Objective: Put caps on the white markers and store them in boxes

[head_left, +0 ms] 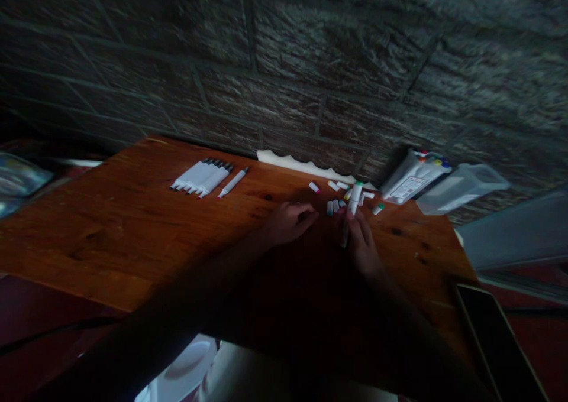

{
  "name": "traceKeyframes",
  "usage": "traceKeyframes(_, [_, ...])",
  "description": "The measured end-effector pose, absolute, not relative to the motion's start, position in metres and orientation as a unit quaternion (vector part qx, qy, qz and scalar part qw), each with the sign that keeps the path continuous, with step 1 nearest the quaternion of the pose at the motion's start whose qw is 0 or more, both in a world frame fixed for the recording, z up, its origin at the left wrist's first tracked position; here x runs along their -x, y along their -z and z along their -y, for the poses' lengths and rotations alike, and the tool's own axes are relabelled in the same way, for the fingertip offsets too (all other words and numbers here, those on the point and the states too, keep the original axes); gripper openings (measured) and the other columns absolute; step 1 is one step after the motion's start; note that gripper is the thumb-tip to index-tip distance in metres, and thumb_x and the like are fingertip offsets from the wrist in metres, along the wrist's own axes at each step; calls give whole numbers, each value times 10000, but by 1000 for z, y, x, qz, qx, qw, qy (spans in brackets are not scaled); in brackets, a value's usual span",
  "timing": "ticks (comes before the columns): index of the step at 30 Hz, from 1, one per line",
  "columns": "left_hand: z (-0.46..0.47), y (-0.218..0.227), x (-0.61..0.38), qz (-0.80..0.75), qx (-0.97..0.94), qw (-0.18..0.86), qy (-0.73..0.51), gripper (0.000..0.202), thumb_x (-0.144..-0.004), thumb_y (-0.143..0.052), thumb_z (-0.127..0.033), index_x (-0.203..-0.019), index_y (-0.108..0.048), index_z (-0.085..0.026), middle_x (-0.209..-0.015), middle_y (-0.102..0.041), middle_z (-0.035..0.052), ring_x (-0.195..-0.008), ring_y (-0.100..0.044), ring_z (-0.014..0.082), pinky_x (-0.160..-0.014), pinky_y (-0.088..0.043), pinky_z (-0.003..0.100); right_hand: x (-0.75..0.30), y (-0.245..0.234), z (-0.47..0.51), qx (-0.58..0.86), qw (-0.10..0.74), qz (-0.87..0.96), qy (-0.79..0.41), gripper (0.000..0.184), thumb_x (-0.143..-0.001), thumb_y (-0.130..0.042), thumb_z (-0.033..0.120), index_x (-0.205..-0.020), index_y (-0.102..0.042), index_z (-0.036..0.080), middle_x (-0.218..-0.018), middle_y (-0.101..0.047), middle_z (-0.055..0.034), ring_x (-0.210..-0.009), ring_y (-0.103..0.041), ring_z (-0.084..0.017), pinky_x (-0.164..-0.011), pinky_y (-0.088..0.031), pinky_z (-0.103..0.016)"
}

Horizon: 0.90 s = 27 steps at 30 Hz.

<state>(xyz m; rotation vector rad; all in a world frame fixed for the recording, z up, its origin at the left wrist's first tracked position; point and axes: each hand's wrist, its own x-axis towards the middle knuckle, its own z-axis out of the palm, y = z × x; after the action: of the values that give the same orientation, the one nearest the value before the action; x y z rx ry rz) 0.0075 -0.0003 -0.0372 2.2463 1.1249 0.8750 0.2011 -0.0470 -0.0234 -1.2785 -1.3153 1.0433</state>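
Observation:
My right hand (362, 243) is closed around a white marker (355, 198), which stands nearly upright with a green band at its top end. Left of it, my left hand (290, 221) hovers over or rests on the table with its fingers curled; whether anything is in them is hidden. Several loose marker caps (330, 207) lie around the held marker, one pink-edged cap (314, 187) apart to the left and a green-edged cap (378, 209) to the right. Farther left lies a row of capless white markers (202, 177), with a single marker (233, 182) beside it.
A case full of markers (415, 177) and a clear plastic box (464, 189) stand at the table's back right. A phone (499, 337) lies at the right edge of the wooden table (133, 230). A white scalloped strip (302, 167) runs along the brick wall (284, 83).

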Motion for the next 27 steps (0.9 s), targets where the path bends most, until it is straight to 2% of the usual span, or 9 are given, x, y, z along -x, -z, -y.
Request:
traceKeyframes(2, [0,37,-7,-410,-820,240,-319,295,-963,-448,-358,-868,-645,-161,-773,-644,16,-717,-576,116,-686,-395,235,-200,21,46,520,486,543,-446,423,-888,-460,568,-1014,-593,186,-799,-526,-25,-656,-463,-103,-549,-396,-212])
traceKeyframes(9, [-2,37,-8,-408,-817,241,-328,297,-955,-452,-360,-835,-641,-166,-758,-641,9,-723,-571,119,-699,-397,235,-200,23,42,488,509,564,-430,329,-833,-606,473,-995,-538,194,-805,-518,0,-666,-451,-88,-570,-387,-208])
traceKeyframes(12, [-2,37,-8,-410,-814,250,-326,307,-958,-443,-368,-836,-640,-166,-738,-634,3,-704,-566,112,-674,-388,226,-200,23,42,491,520,546,-437,337,-789,-660,467,-890,-516,180,-746,-479,14,-642,-425,-82,-569,-373,-214])
traceKeyframes(15, [-2,38,-7,-406,-817,252,-322,317,-959,-441,-373,-830,-641,-163,-725,-629,0,-688,-562,107,-660,-380,224,-201,21,44,502,511,533,-451,377,-800,-624,519,-754,-494,169,-643,-408,23,-584,-364,-77,-545,-338,-226])
traceKeyframes(19, [-2,38,-7,-405,-822,245,-317,324,-959,-435,-384,-841,-643,-165,-747,-635,6,-697,-564,112,-672,-387,230,-199,26,44,526,510,498,-464,417,-790,-597,586,-748,-524,178,-592,-396,18,-561,-366,-92,-515,-312,-232])
traceKeyframes(24, [-1,38,-7,-426,-817,241,-304,321,-953,-440,-392,-864,-654,-170,-789,-660,23,-725,-582,129,-692,-403,242,-197,39,41,538,490,471,-498,520,-778,-588,625,-592,-375,188,-498,-298,38,-462,-255,-67,-435,-220,-226])
traceKeyframes(27, [0,38,-8,-437,-816,239,-293,316,-954,-442,-398,-886,-657,-177,-832,-675,25,-760,-599,141,-725,-409,256,-199,46,39,537,485,497,-479,537,-810,-550,618,-560,-350,187,-482,-326,28,-449,-273,-68,-423,-212,-227])
